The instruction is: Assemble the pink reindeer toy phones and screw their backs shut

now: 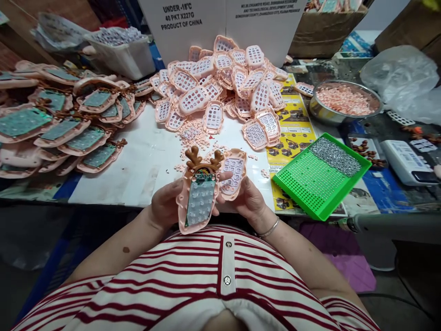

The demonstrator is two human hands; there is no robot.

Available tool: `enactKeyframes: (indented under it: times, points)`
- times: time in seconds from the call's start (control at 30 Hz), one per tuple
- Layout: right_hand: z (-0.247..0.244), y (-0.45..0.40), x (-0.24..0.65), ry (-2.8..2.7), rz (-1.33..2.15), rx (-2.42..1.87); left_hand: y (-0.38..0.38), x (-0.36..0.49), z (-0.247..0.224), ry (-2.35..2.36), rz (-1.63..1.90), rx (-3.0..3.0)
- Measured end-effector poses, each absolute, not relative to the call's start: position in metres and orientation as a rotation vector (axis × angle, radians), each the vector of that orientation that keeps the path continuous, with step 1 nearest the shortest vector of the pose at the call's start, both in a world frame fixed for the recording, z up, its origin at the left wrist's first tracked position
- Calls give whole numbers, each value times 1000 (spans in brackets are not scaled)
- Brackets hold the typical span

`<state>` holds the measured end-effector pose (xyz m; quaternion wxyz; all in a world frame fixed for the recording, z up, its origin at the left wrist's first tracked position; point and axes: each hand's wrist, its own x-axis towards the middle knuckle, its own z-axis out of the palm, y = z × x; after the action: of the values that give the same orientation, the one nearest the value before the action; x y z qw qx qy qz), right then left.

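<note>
My left hand point(167, 202) is closed round a pink toy phone half point(199, 197), held upright near my chest. Brown antlers top this half, and a circuit board under a pale translucent sheet fills it. Close beside it, my right hand point(253, 202) grips a pink cover with a white keypad point(233, 174) set in it. The two pieces are almost touching; whether they meet at the edge I cannot tell. Beyond my hands lies a heap of similar keypad covers point(213, 103), with small pink keys point(193, 133) scattered in front.
Antlered halves with circuit boards point(84, 138) are stacked at left. At right lie a green tray point(296, 179) of screws, a steel bowl point(315, 108) of small pink pieces and a white device point(409, 161). A white carton point(220, 23) stands behind the heap, beside a plastic tub point(129, 62).
</note>
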<state>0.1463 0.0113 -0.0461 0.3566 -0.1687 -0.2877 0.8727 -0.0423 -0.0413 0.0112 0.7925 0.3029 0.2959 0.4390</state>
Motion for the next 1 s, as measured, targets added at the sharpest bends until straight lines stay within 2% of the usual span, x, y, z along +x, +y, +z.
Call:
enactKeyframes:
  times: [0.2, 0.33, 0.43, 1.0]
  points:
    - [-43, 9, 146, -746, 2141, -563, -38, -38, 13, 761, 920, 621]
    - [-45, 9, 142, -777, 1969, -650, -28, -35, 16, 833, 1243, 610]
    - [-45, 9, 134, -816, 1901, -681, -18, -33, 13, 1019, 1344, 547]
    - [-41, 5, 125, -1110, 1804, -752, -14, -20, 6, 968, 1277, 715]
